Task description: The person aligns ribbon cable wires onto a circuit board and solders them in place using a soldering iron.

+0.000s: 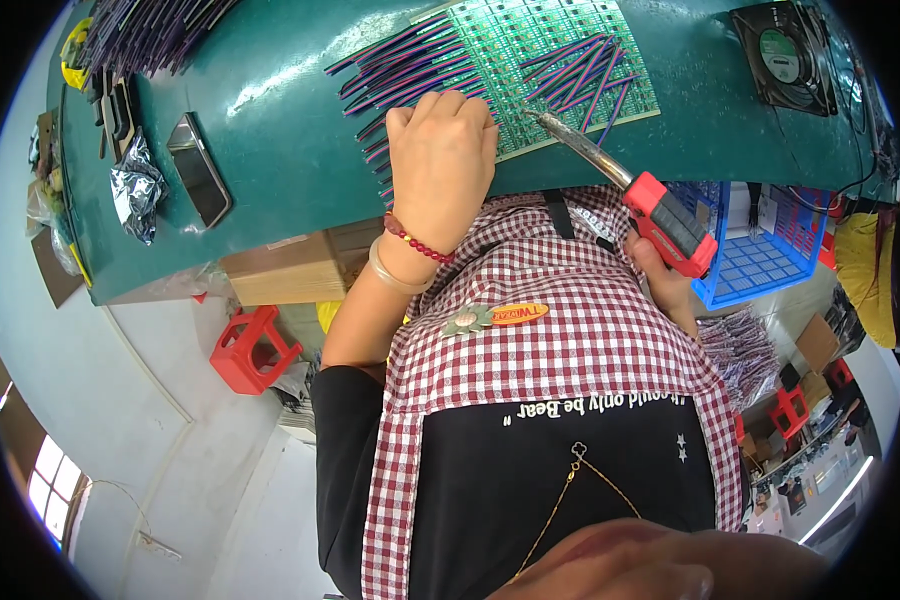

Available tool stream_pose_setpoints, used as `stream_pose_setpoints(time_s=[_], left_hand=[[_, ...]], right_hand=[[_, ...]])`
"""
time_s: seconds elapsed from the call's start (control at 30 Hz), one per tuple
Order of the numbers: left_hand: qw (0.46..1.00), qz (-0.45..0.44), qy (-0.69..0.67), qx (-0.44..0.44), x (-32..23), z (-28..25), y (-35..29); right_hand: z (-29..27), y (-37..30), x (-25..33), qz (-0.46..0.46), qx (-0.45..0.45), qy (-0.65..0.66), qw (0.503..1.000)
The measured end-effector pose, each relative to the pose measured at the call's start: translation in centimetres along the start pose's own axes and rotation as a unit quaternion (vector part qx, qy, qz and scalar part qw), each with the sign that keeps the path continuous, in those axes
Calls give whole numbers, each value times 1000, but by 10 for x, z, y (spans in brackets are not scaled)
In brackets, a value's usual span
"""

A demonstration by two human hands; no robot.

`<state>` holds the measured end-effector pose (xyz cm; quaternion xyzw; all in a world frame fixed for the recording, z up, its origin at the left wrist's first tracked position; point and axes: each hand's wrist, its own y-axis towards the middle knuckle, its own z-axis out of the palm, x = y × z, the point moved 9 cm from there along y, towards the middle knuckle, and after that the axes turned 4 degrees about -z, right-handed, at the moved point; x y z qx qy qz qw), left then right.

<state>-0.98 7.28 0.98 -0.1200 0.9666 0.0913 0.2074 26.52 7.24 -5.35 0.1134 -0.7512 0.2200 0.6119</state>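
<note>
A green sheet of circuit boards (510, 75) lies on the bench, with rows of thin dark wires with pink edges (410, 70) sticking out from its left side. Over the sheet's lower left edge my left hand (440, 145) is closed, knuckles up; its fingertips and whatever they pinch are hidden. My right hand (660, 280) grips a red and black soldering iron (670, 222) from below. Its metal barrel points up and left, the tip at the sheet, just right of my left hand. A loose heap of short wires (585, 75) rests on the sheet, right of the tip.
On the green bench (280, 150) are a phone (199, 170), crumpled foil (138, 187), cutting tools (118, 115) and a big wire bundle (150, 30) at left. A black fan (785, 58) stands at far right. Below are a blue crate (760, 260) and a red stool (253, 350).
</note>
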Motion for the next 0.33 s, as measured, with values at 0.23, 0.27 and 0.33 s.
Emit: stream_pose_setpoints(time_s=[0.23, 0.27, 0.33], left_hand=[[999, -1, 33, -1, -2, -2, 0], [999, 0, 33, -1, -2, -3, 0], [999, -8, 30, 15, -2, -2, -1]], right_hand=[[-11, 0, -7, -12, -27, 72, 997], [-13, 1, -8, -8, -32, 105, 994], [-19, 2, -3, -17, -53, 101, 993]])
